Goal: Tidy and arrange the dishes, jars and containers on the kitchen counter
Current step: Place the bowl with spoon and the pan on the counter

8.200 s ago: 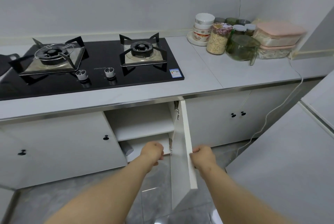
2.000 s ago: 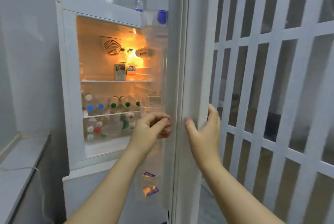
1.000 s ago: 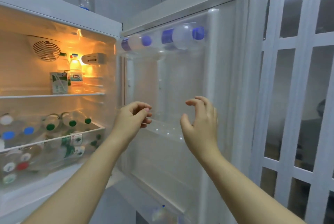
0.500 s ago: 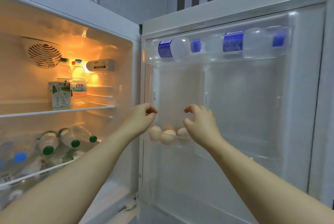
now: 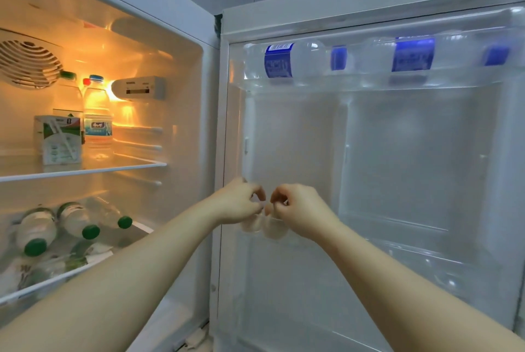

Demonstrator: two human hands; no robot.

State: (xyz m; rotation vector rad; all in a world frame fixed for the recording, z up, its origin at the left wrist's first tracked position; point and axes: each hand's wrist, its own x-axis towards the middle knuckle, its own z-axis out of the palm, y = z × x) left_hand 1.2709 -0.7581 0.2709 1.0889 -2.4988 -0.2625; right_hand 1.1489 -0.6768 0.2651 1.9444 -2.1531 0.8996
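The fridge stands open, its door [image 5: 412, 167] swung out in front of me. Pale eggs [image 5: 257, 224] sit in a clear door shelf [image 5: 397, 241] at mid height, seen blurred through its wall. My left hand [image 5: 240, 201] and my right hand [image 5: 298, 205] meet over that shelf, almost touching each other. The fingers of each curl down into the shelf and close on the top of an egg. The fingertips are partly hidden behind the knuckles.
Water bottles with blue labels [image 5: 279, 60] lie in the top door shelf. Inside the lit fridge, a carton [image 5: 58, 138] and bottles [image 5: 98, 118] stand on a glass shelf; green-capped bottles [image 5: 78, 221] lie below.
I turned from the counter cabinet to the fridge and pulled its door wide. In the last half second both hands dropped into the door shelf and curled onto the eggs.
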